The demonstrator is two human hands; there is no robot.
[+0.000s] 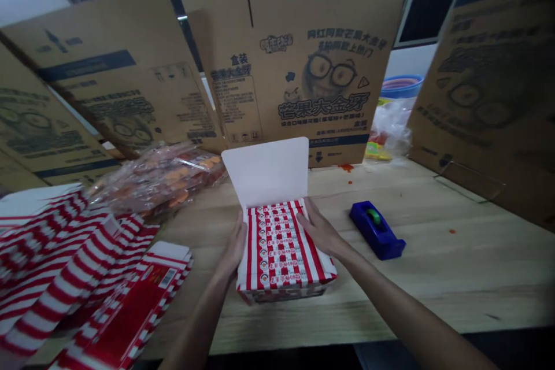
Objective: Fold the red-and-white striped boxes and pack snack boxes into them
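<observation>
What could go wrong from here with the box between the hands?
The striped box might buckle if the left hand and right hand squeeze its sides hard. With its white lid standing open, its contents could spill if it tips. The right forearm might bump the blue tape dispenser nearby.

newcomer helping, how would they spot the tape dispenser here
On the wooden table, find the open striped box between the left hand and right hand. The tape dispenser lies to the right, its dark blue body and green centre unlike the box.
</observation>
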